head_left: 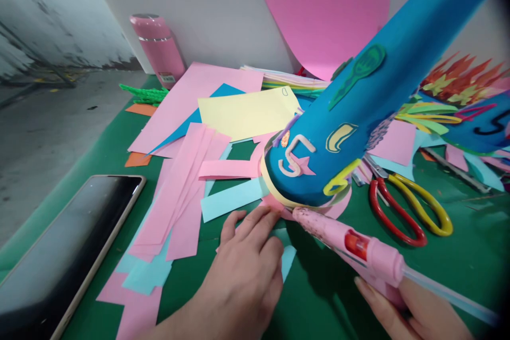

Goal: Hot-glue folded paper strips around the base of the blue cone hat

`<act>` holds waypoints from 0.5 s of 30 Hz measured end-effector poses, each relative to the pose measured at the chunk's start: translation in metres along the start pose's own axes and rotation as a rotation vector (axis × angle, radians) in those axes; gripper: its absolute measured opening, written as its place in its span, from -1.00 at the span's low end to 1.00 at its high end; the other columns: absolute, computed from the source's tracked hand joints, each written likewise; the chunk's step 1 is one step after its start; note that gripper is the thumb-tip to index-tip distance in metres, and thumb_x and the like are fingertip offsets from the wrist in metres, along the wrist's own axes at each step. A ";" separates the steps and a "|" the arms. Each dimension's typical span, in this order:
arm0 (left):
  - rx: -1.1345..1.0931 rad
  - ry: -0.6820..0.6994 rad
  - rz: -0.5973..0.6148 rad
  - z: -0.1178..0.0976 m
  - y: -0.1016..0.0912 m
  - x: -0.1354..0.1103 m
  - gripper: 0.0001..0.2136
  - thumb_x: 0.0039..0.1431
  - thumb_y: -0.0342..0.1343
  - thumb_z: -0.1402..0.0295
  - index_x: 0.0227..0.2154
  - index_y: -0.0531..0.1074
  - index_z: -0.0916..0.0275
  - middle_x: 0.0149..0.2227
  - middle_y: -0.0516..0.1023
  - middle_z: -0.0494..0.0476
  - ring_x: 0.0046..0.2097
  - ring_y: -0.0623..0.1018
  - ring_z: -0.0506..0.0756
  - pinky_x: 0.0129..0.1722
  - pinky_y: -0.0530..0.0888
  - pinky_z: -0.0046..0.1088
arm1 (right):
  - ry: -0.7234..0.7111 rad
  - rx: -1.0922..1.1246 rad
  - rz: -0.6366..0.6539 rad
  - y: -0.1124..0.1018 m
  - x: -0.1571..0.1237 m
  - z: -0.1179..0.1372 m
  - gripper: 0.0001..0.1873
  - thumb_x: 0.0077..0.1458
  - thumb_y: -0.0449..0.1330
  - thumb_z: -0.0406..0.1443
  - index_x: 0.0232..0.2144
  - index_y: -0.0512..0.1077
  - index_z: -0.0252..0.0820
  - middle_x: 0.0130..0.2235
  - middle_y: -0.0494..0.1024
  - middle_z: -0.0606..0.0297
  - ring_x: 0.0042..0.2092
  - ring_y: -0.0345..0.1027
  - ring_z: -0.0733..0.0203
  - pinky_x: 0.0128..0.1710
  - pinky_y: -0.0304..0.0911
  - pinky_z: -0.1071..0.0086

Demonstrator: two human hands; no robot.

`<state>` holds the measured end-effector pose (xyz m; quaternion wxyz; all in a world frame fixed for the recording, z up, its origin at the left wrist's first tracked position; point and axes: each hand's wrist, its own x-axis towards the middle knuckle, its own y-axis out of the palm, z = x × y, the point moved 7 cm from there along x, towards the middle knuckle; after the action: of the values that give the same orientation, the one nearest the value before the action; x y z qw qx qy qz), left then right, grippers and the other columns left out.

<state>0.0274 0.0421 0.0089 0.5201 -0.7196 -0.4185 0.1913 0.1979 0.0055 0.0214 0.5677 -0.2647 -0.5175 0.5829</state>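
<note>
A pink hot glue gun with a clear glue stick out of its back is gripped in my right hand. Its nozzle meets the lower rim of a tall blue paper cone, which leans to the upper right and carries foam shapes and a cream band at its base. My left hand has its fingers bent together, pressing a pink paper strip against that base. Light blue and pink strips stick out from the rim beside my fingers. My left palm hides part of the strip.
Loose pink paper strips lie left of the cone, near a phone. Red-and-yellow-handled scissors rest at right. Behind stand a pink bottle, cream paper and a large pink sheet. A second blue decorated piece sits far right.
</note>
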 end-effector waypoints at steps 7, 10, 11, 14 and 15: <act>0.004 -0.007 -0.020 0.001 0.000 0.002 -0.80 0.12 -0.14 0.38 -0.46 0.38 0.22 0.05 0.35 0.23 0.13 0.22 0.28 -0.01 0.17 0.04 | -0.070 -0.066 0.009 0.003 -0.006 -0.004 -0.65 0.04 0.03 -0.22 -0.12 0.37 -0.20 -0.23 0.56 0.19 -0.32 0.49 0.13 -0.34 0.42 0.45; -0.003 -0.016 0.003 0.001 0.001 0.002 -0.80 0.12 -0.13 0.38 -0.47 0.39 0.23 0.04 0.36 0.22 0.12 0.23 0.29 -0.01 0.19 0.05 | -0.080 -0.074 -0.012 0.003 -0.010 -0.004 -0.64 0.03 0.03 -0.24 -0.10 0.33 -0.21 -0.21 0.55 0.18 -0.29 0.48 0.13 -0.30 0.41 0.46; -0.005 -0.018 0.009 0.001 0.001 0.002 -0.80 0.12 -0.13 0.39 -0.46 0.39 0.22 0.04 0.36 0.21 0.12 0.23 0.28 -0.01 0.19 0.04 | -0.073 -0.072 -0.017 0.002 -0.010 -0.005 -0.64 0.03 0.03 -0.24 -0.09 0.32 -0.20 -0.21 0.55 0.18 -0.30 0.48 0.12 -0.30 0.41 0.46; -0.001 -0.019 -0.008 0.000 -0.001 0.002 -0.81 0.11 -0.12 0.39 -0.47 0.40 0.22 0.04 0.36 0.19 0.12 0.24 0.27 0.01 0.19 0.01 | -0.011 -0.038 -0.007 0.002 -0.010 -0.008 -0.64 0.03 0.03 -0.19 -0.11 0.34 -0.17 -0.30 0.57 0.20 -0.36 0.48 0.11 -0.30 0.41 0.43; 0.000 -0.017 -0.020 0.000 -0.002 0.002 -0.81 0.11 -0.11 0.39 -0.47 0.40 0.22 0.03 0.37 0.19 0.12 0.24 0.27 0.01 0.20 0.01 | 0.009 -0.020 0.000 0.002 -0.010 -0.008 -0.64 0.03 0.03 -0.18 -0.12 0.35 -0.16 -0.33 0.57 0.20 -0.39 0.48 0.11 -0.30 0.41 0.41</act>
<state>0.0276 0.0435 0.0113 0.5185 -0.7135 -0.4302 0.1923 0.2065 -0.0007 0.0137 0.5675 -0.2731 -0.5207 0.5764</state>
